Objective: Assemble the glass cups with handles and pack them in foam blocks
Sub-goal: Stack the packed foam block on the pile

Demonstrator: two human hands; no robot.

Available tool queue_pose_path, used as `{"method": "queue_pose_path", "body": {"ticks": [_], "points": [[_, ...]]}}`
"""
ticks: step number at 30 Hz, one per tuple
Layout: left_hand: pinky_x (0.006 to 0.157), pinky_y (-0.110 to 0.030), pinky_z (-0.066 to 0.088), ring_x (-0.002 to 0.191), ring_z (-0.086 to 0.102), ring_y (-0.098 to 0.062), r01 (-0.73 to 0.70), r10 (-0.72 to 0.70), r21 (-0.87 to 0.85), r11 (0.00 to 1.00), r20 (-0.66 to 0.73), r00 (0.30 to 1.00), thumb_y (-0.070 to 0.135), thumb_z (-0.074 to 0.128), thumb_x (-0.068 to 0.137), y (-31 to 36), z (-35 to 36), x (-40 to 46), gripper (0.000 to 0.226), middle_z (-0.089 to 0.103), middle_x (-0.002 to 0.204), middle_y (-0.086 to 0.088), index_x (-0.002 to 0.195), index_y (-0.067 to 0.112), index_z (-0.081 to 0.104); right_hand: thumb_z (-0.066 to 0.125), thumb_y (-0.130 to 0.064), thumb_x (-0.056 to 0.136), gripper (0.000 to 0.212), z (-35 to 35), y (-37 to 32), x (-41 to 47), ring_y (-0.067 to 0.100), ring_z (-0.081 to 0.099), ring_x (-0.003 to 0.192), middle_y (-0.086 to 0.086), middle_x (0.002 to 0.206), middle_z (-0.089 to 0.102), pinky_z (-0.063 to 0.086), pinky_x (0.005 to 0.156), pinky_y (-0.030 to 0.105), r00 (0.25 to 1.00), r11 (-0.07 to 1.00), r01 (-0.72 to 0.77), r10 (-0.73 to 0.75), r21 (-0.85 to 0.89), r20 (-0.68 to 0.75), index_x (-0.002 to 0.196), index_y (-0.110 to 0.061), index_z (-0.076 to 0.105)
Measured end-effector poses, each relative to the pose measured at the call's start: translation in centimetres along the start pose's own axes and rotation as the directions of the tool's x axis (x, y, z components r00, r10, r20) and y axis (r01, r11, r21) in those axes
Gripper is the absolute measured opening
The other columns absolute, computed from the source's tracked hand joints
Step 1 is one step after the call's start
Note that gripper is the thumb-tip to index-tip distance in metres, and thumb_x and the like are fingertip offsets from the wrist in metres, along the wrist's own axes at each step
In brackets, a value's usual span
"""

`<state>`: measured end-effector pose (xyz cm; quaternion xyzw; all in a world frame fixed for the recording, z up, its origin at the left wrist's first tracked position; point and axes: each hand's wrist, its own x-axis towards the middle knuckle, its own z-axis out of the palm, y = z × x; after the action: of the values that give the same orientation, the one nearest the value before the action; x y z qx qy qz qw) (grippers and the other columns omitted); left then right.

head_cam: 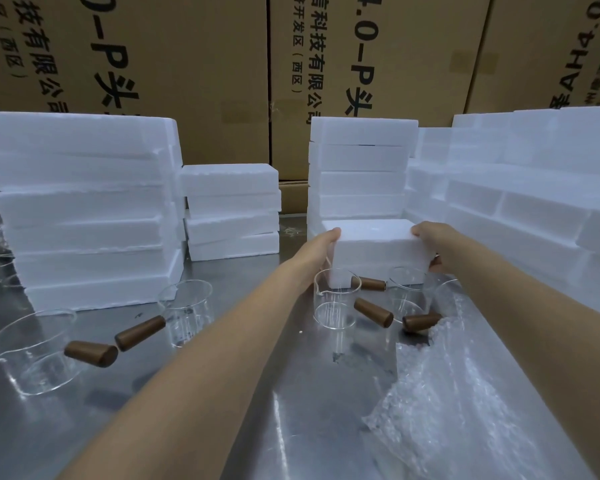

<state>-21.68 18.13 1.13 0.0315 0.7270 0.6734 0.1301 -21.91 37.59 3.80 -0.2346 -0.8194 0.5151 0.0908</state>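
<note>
Left hand (321,245) and right hand (430,244) — fingers clamped on closed foam block (374,251). Raised over glass cups (336,299) on steel table (257,393).

Shiny steel table (243,393): stacks of white foam blocks (94,216), clear glass cups with brown wooden handles (336,306), crumpled bubble wrap (440,403).

Brown cardboard cartons (205,81) printed with black Chinese characters stand side by side as a wall along the far edge of a shiny metal tabletop (257,393). A crumpled sheet of clear bubble wrap (447,393) lies on the tabletop's near right part.
</note>
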Motion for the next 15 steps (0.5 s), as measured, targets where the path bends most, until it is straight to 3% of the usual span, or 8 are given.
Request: {"method": "queue_pose_path", "body": {"ticks": [3, 6, 8, 11, 15], "points": [[0.105, -0.033, 0.034, 0.128, 0.045, -0.023, 0.001, -0.001, 0.047, 0.999, -0.01, 1.0, 0.052, 0.036, 0.099, 0.2, 0.0, 0.2, 0.06, 0.046, 0.144, -0.008, 0.141, 0.011, 0.041, 0.043, -0.018, 0.094, 0.013, 0.3, 0.3, 0.4, 0.025, 0.043, 0.058, 0.011, 0.07, 0.039, 0.04, 0.057, 0.033, 1.0, 1.0, 0.012, -0.012, 0.005, -0.017, 0.09, -0.007, 0.044], [0.111, -0.036, 0.029, 0.137, 0.037, -0.026, 0.033, -0.029, 0.076, 0.997, -0.051, 0.998, 0.062, 0.027, 0.096, 0.1, 0.4, 0.1, 0.073, 0.038, 0.15, -0.009, 0.147, 0.01, 0.031, 0.043, -0.025, 0.096, 0.021, 0.5, 0.5, 0.3, 0.031, 0.051, 0.075, 0.012, 0.074, 0.045, 0.047, 0.076, 0.041, 0.999, 0.999, 0.048, -0.048, 0.002, -0.021, 0.104, -0.006, 0.049], [0.114, -0.038, 0.028, 0.139, 0.034, -0.028, 0.047, -0.043, 0.063, 0.997, -0.073, 0.996, 0.063, 0.021, 0.095, 0.3, 0.7, -0.1, 0.075, 0.035, 0.152, -0.011, 0.148, 0.01, 0.028, 0.042, -0.033, 0.097, 0.037, 0.4, 0.5, 0.1, 0.036, 0.055, 0.094, 0.017, 0.096, 0.055, 0.047, 0.089, 0.045, 0.997, 0.998, 0.062, -0.063, -0.031, -0.034, 0.118, -0.005, 0.051], [0.116, -0.04, 0.025, 0.139, 0.033, -0.03, 0.06, -0.057, 0.02, 0.998, -0.122, 0.991, 0.059, 0.016, 0.098, 1.1, 0.6, -0.9, 0.072, 0.034, 0.152, -0.013, 0.149, 0.009, 0.029, 0.037, -0.04, 0.096, 0.053, 0.3, 0.0, -0.4, 0.04, 0.05, 0.117, 0.02, 0.13, 0.05, 0.041, 0.096, 0.042, 0.993, 0.989, 0.072, -0.083, -0.129, -0.083, 0.132, -0.001, 0.043], [0.112, -0.039, 0.033, 0.133, 0.042, -0.03, 0.021, -0.027, -0.038, 0.999, -0.165, 0.986, 0.058, 0.02, 0.099, 1.6, -0.6, -3.2, 0.071, 0.043, 0.147, -0.013, 0.144, 0.006, 0.037, 0.037, -0.039, 0.095, 0.055, 0.1, -2.0, -3.0, 0.038, 0.045, 0.121, 0.019, 0.135, 0.046, 0.038, 0.094, 0.039, 0.958, 0.944, 0.168, -0.224, -0.283, -0.179, 0.136, -0.002, 0.035]]}}
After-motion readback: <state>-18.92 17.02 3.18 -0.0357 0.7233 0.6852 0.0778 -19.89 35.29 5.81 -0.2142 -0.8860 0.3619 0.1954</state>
